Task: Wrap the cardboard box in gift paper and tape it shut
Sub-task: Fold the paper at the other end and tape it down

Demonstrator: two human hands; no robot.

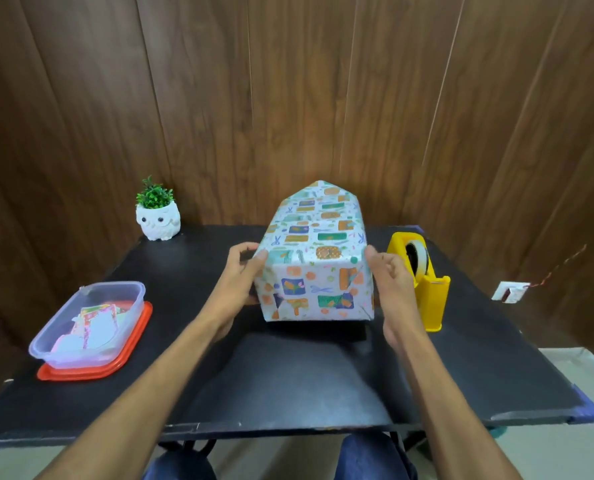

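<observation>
Black tabletop (pixel 288 375) is backed by a brown wood-panelled wall (pixel 288 98); the gift-papered cardboard box (pixel 316 237) is gripped by the left hand (pixel 243 275), fingers curled, and touched by the straight-fingered right hand (pixel 392 285).

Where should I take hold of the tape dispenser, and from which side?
Across its flat yellow side walls, from above with the right hand: the dispenser stands upright and narrow right of the box, roll exposed on top.

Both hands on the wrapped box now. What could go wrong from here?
1. The pointed paper flap at the far end of the patterned gift-wrapped box stands up unfolded; it may loosen.
2. The right hand is beside the yellow plastic tape dispenser and might knock it.
</observation>
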